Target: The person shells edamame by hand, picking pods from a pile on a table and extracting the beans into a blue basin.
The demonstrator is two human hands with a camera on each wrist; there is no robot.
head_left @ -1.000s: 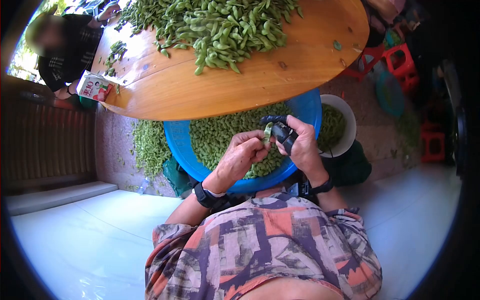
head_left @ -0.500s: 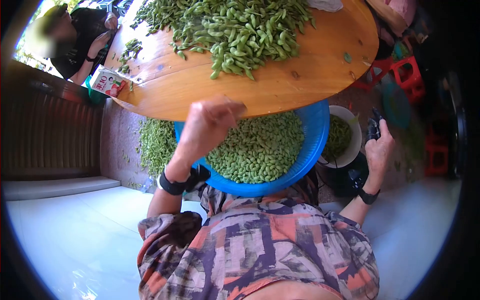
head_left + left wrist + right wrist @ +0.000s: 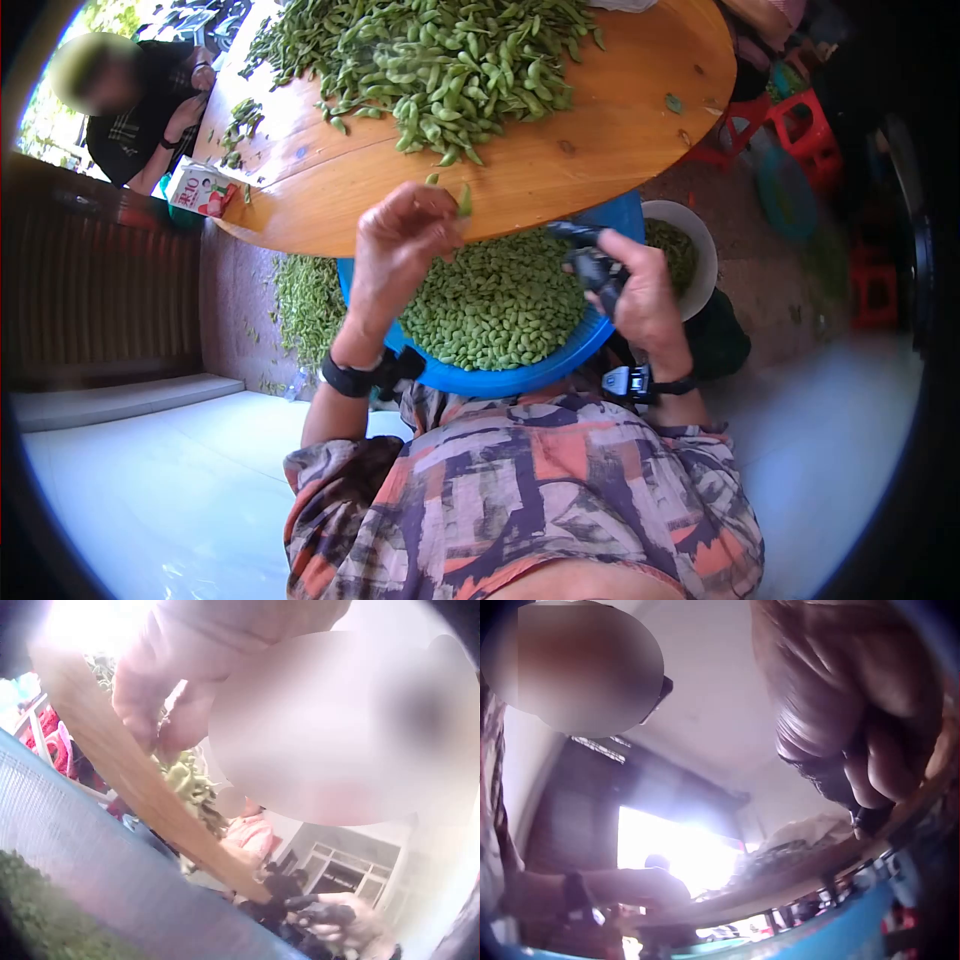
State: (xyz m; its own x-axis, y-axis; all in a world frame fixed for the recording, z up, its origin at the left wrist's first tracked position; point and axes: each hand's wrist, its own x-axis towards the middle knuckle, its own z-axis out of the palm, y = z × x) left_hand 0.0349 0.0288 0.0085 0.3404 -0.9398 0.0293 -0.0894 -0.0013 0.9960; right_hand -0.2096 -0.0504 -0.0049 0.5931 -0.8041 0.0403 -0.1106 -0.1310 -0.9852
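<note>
Over the near edge of the wooden table point(image 3: 330, 215), the left hand point(image 3: 395, 255) pinches a green pod point(image 3: 465, 200) at its fingertips. The left wrist view shows the fingers of this hand point(image 3: 180, 682) bent down close to green pods point(image 3: 187, 780). Black coverings wrap fingers of the right hand point(image 3: 645, 300), which hangs over the right side of a blue basin point(image 3: 480, 382) with its covered fingers apart and nothing seen between them. Shelled green beans point(image 3: 500, 310) fill the basin. In the right wrist view, the right hand's fingers point(image 3: 885, 769) look bent, their tips dark.
A large heap of pods point(image 3: 450, 75) covers the table's far side, with a printed carton point(image 3: 200, 190) at its left edge. Right of the basin stands a white bucket point(image 3: 705, 255). Pods lie on the floor point(image 3: 305, 310). Another person point(image 3: 135, 120) sits at the left; red stools point(image 3: 805, 130) stand at the right.
The hands were together over the basin, then parted: the left went to the table edge, the right far out past the bucket. Now the right is back by the basin and the left shows a pod.
</note>
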